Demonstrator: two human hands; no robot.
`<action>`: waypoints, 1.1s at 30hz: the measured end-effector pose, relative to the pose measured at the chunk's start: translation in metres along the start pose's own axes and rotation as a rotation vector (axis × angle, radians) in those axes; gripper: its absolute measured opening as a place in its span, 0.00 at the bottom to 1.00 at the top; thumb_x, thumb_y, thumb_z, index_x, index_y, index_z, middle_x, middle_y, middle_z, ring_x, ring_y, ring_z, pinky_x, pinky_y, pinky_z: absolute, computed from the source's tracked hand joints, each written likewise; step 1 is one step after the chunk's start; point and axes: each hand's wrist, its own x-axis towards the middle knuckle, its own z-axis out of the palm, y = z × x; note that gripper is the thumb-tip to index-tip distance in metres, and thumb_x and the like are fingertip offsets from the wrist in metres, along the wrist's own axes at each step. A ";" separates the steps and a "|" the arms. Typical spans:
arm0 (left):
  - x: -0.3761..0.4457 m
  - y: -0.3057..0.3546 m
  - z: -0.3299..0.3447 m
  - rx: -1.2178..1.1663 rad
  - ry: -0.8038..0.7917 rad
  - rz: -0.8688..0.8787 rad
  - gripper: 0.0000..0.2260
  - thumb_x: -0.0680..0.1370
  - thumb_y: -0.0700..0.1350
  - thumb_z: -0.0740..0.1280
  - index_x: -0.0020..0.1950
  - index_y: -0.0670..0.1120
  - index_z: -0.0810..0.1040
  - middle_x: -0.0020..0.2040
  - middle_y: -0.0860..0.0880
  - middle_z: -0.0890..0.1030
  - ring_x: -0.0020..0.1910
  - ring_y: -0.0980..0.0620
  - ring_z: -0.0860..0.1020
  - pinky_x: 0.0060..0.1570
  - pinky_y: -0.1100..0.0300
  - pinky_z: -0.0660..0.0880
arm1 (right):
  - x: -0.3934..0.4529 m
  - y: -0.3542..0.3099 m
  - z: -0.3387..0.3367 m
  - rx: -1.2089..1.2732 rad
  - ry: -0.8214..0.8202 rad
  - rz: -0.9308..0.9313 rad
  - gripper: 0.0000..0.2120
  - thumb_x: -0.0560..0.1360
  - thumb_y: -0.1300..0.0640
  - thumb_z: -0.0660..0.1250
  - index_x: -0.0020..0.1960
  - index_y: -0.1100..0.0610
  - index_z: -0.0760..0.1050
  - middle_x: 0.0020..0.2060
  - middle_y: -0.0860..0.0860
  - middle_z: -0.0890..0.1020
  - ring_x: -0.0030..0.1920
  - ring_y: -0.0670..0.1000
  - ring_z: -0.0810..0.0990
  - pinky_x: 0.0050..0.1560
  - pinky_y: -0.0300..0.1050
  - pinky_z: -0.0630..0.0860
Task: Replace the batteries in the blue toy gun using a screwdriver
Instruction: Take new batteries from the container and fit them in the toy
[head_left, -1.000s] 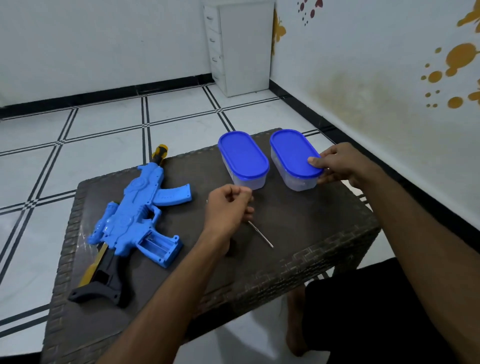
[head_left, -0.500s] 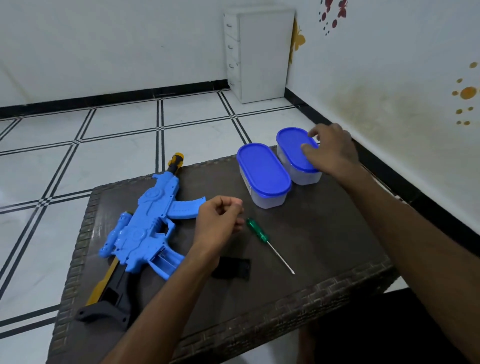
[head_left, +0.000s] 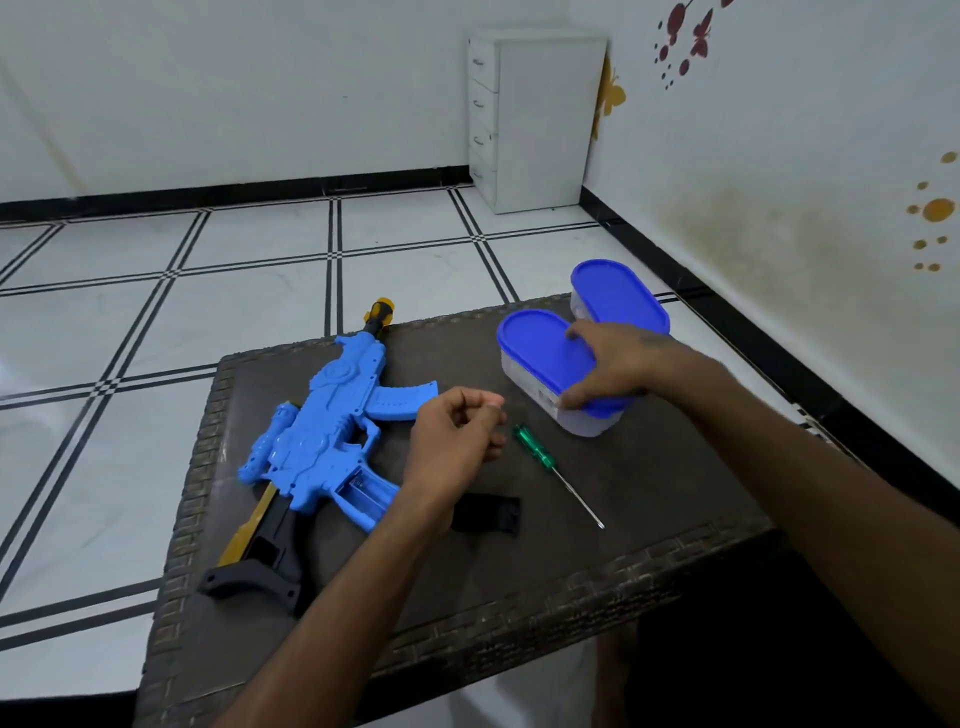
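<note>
right hand (head_left: 610, 371) has slid off the far container and now spreads over the lid of the near container (head_left: 545, 358), fingers curled round its near rim, thumb on the edge.

starting at the left of the frame: blue toy gun (head_left: 332, 431) lies flat on the dark worktop (head_left: 649, 499), muzzle toward the upper middle, black stock toward the lower left. its battery compartment (head_left: 363, 491), in the grip, stands open, and whether cells sit inside is too dim to tell. just right of it, half hidden by the forearm, lies a small black piece (head_left: 493, 514), likely the compartment cover.

centre frame, the left hand (head_left: 454, 441) hovers above the worktop with fingers curled in and fingertips pinched together; i cannot tell if it has something small, a screw perhaps, between them. beside it the green-handled screwdriver (head_left: 553, 470) lies untouched, tip toward the lower right.

right of centre, two translucent tubs with blue lids, both closed, touching or nearly so; the far container (head_left: 621, 296) sits behind. contents can't be made out through the cloudy walls.

by my read the cover is off and we're at the battery swap: next comes popping that near lid, steadying the tub while the rim peels up.
</note>
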 end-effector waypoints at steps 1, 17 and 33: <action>0.000 0.000 0.001 -0.005 0.002 0.000 0.04 0.79 0.39 0.65 0.50 0.44 0.80 0.43 0.46 0.82 0.36 0.56 0.78 0.38 0.63 0.78 | -0.009 0.007 -0.002 0.002 -0.038 -0.016 0.45 0.68 0.43 0.76 0.77 0.51 0.56 0.73 0.53 0.66 0.69 0.56 0.69 0.62 0.51 0.71; 0.001 0.003 0.068 0.325 -0.163 0.069 0.11 0.77 0.47 0.66 0.59 0.48 0.79 0.51 0.52 0.82 0.50 0.54 0.80 0.51 0.56 0.78 | -0.079 0.127 0.016 0.557 0.052 0.387 0.20 0.76 0.47 0.69 0.62 0.55 0.71 0.50 0.59 0.81 0.43 0.56 0.84 0.37 0.48 0.81; -0.021 0.013 0.106 0.748 -0.361 0.108 0.37 0.68 0.70 0.66 0.65 0.45 0.68 0.61 0.46 0.75 0.56 0.45 0.76 0.47 0.52 0.74 | -0.014 0.111 0.007 0.804 0.228 0.219 0.15 0.71 0.57 0.76 0.46 0.69 0.80 0.44 0.62 0.83 0.46 0.59 0.83 0.46 0.50 0.82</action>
